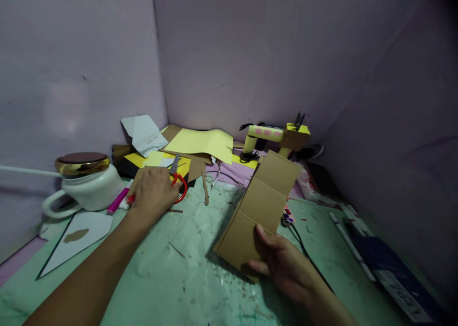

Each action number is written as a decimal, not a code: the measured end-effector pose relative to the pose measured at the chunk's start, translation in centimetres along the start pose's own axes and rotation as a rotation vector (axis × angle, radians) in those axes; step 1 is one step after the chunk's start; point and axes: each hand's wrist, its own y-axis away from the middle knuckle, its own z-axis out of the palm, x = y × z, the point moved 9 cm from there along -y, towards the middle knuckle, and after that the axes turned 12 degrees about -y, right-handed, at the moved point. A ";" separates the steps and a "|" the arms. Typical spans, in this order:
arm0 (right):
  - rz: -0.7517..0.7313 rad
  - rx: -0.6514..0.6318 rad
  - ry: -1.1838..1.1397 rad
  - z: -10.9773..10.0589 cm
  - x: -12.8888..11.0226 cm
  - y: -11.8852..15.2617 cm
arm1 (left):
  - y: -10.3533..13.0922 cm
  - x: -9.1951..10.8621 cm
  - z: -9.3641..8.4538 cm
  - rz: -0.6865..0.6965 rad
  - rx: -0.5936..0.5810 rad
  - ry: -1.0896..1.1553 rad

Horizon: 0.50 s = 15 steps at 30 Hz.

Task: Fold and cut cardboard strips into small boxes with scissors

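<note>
Mug: a white mug [95, 190] with a brown-and-gold lid [82, 164] stands on the far left, well apart from the left fingers.
White card: a pointed white card [97, 225] with a brown patch lies nearer the wearer than the left fingers, off to their left.
Marker: a pink marker [118, 200] lies near the left hand, on its outer side.
Left hand: the left hand [153, 188] reaches down onto the scrap pile, fingers curled and tips hidden; I cannot tell whether they are clamped on anything.
Scissors: the red-handled scissors [175, 165] lie right at the left thumb, blades pointing away from the wearer.
Yellow sheet: a pale yellow sheet [203, 142] lies beyond the left fingers, to their right.
Cardboard: the creased brown cardboard [265, 197] slants up and away from the right fingers, which hold its near end.
Right hand: the right hand [286, 259] is clamped on the cardboard, thumb pressed on the face with the creases.
Toy animal: a spotted yellow toy animal [266, 133] stands beyond the right fingers.
Cable: a black cable [307, 247] runs just right of the right hand.
Step at the cardboard: probably keeping it ready in one hand while the other is at the tools and scraps.
Next move at the scissors: picking them up would call for left fingers through the loops, with the right grip kept steady.
</note>
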 end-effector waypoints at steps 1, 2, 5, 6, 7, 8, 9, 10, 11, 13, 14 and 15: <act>0.002 0.000 0.002 0.0 0.0 0.0 | 0.2 0.4 0.1 -0.001 -0.009 0.003; 0.001 0.006 0.003 0.0 0.0 0.0 | 0.2 0.8 0.3 -0.002 -0.023 0.009; -0.003 0.034 0.002 -0.1 0.0 0.2 | 0.2 1.3 1.1 -0.010 -0.067 0.040; -0.005 0.039 0.003 -0.1 0.0 0.2 | 0.0 1.3 1.3 -0.011 -0.074 0.054; -0.008 0.043 0.003 -0.1 0.0 0.2 | -0.1 1.3 1.4 -0.011 -0.076 0.069; -0.012 0.043 0.006 -0.1 0.0 0.2 | -0.3 1.2 1.5 -0.010 -0.078 0.085; -0.013 0.041 0.009 -0.1 0.0 0.2 | -0.4 1.0 1.6 -0.012 -0.080 0.103; -0.015 0.043 0.010 -0.2 0.0 0.1 | -0.6 0.9 1.7 -0.016 -0.084 0.122; -0.015 0.043 0.011 -0.3 0.0 0.0 | -0.7 0.6 1.7 -0.024 -0.087 0.143; -0.019 0.046 0.010 -0.5 0.0 -0.1 | -0.8 0.1 1.8 -0.049 -0.091 0.190; -0.023 0.053 0.007 -0.6 0.0 -0.1 | -0.8 -0.3 1.8 -0.065 -0.092 0.217; -0.027 0.060 0.007 -0.7 -0.1 -0.1 | -0.9 -0.7 1.8 -0.082 -0.092 0.247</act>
